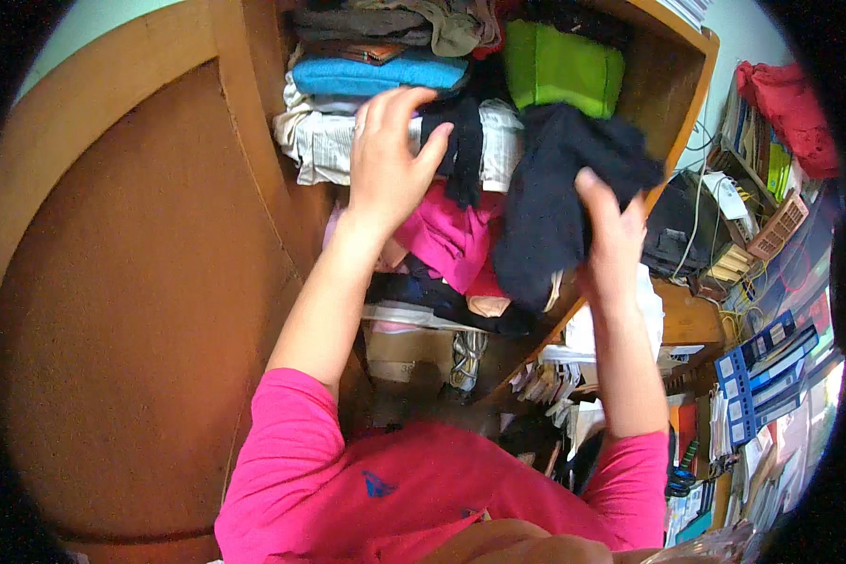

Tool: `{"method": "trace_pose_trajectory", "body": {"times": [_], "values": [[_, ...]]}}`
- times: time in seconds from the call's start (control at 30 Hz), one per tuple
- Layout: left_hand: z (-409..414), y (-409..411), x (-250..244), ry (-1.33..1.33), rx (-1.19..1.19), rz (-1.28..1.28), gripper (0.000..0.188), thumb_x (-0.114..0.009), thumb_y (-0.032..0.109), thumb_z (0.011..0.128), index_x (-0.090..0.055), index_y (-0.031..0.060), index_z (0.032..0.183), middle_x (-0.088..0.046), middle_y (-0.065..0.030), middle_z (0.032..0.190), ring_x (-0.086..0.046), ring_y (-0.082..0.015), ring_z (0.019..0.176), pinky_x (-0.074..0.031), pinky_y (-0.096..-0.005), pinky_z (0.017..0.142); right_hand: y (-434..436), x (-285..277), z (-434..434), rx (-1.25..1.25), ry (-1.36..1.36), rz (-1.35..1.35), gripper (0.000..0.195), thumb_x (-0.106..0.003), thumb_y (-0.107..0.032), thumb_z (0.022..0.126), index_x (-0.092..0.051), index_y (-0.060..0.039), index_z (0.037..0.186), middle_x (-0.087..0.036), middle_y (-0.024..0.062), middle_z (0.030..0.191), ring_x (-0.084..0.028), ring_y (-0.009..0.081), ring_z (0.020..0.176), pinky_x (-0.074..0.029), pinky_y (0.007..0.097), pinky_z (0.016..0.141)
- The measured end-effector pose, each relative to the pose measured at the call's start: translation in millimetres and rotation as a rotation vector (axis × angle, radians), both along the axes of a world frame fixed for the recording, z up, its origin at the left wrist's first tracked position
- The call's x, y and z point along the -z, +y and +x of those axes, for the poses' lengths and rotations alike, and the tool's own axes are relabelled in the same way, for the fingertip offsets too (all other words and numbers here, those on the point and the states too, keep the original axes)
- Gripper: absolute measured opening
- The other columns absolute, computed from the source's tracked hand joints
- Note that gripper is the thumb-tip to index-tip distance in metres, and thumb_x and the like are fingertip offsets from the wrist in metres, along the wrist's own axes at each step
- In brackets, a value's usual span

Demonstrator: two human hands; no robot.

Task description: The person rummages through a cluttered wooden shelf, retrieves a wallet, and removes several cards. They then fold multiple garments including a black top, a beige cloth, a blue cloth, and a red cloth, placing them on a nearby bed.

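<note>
My right hand (pixel 614 229) grips a black cloth garment (pixel 546 204) by its right side. The garment hangs in front of the wardrobe shelves, its lower end over the folded clothes. My left hand (pixel 393 155) is raised with thumb and fingers apart and nothing between them. Behind it lies a white cloth with printed lines (pixel 324 144), folded on the shelf. Black fabric (pixel 465 137) drapes over that cloth, just right of my left thumb. A folded blue towel (pixel 373 75) rests above it, and a bright pink garment (pixel 451 243) is bunched below.
A green fabric item (pixel 564 67) sits at the upper right of the wardrobe. The brown wooden door (pixel 134 303) stands open at left. A cardboard box (pixel 405 352) is low inside. To the right are cables, stacked papers and blue binders (pixel 740 391).
</note>
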State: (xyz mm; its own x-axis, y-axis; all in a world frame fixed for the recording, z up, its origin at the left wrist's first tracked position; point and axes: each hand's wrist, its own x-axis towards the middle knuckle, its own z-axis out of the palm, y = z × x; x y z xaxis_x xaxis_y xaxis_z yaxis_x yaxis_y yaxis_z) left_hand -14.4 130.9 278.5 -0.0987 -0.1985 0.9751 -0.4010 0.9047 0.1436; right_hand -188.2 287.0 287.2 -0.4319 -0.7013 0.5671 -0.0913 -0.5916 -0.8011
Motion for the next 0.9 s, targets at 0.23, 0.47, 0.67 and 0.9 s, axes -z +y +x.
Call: {"method": "trace_pose_trajectory", "body": {"times": [0.23,0.47,0.67,0.9], "values": [[-12.2,-60.2,-29.6,-0.252,-0.313,-0.233,0.053,-0.074,0.022,0.066,-0.058,0.0143,0.116,-0.056,-0.0079,0.116,-0.049,-0.0270,0.114,-0.023,-0.0509,0.108,-143.0,-109.8,1.4,0.878,1.431,-0.502,0.040,-0.061,-0.003,0.066,-0.055,-0.0022,0.106,-0.056,0.0219,0.100,-0.053,0.0396,0.097,-0.045,0.0453,0.087],[-14.5,-72.3,-21.7,-0.209,-0.244,-0.245,0.054,-0.077,0.018,0.057,-0.061,0.0153,0.108,-0.059,-0.0039,0.102,-0.054,-0.0207,0.104,-0.022,-0.0472,0.110,-364.9,-147.9,-51.6,0.841,1.840,-0.659,0.033,-0.050,-0.021,0.084,-0.059,-0.0038,0.111,-0.060,0.0211,0.109,-0.057,0.0352,0.099,-0.045,0.0424,0.088],[-23.2,-83.1,-21.8,-0.177,-0.247,-0.231,0.053,-0.079,0.020,0.056,-0.063,0.0208,0.106,-0.060,-0.0010,0.099,-0.055,-0.0200,0.100,-0.024,-0.0454,0.106,-323.9,-184.9,-13.9,0.927,1.901,-0.169,0.038,-0.046,-0.027,0.090,-0.054,-0.0066,0.122,-0.057,0.0148,0.119,-0.053,0.0290,0.109,-0.040,0.0389,0.096],[-12.6,-73.6,-64.7,-0.280,-0.325,-0.268,0.038,-0.075,0.019,0.057,-0.067,0.0166,0.093,-0.064,-0.0033,0.093,-0.056,-0.0239,0.098,-0.034,-0.0419,0.097,-268.9,-186.6,16.9,0.797,1.661,0.303,0.043,-0.045,-0.030,0.092,-0.049,-0.0073,0.128,-0.052,0.0118,0.128,-0.050,0.0259,0.115,-0.037,0.0367,0.100]]}}
